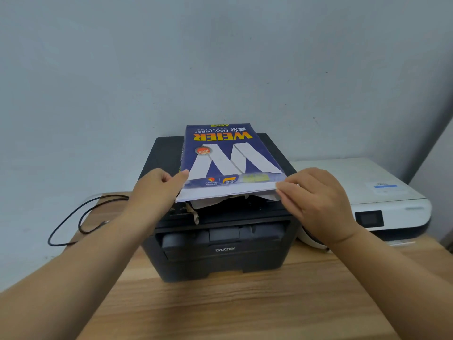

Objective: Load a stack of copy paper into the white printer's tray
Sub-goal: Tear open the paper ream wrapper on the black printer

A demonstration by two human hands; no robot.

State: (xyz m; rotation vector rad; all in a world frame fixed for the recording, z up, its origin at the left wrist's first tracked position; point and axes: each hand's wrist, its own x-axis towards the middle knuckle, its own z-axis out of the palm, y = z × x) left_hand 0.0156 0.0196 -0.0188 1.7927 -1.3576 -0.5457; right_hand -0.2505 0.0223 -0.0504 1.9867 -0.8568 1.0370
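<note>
Wooden desk [220, 310]: my left hand [157, 190] and right hand [316, 202] pinch the paper pack [228, 155]; white printer [367, 192], three o'clock, still unloaded.

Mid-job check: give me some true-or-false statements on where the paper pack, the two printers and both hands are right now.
1. The blue paper pack lies on top of the black printer. True.
2. The left hand hangs free, off the pack. False: it grips the pack's near left corner, thumb on top.
3. The white printer stands to the right of the black one. True.
4. The right hand rests on the white printer's lid. False: it pinches the pack's near right corner.
5. The pack's near end is sealed. False: it is open, and white sheets show there.
6. A black cable lies on the table, left of the black printer. True.
</note>
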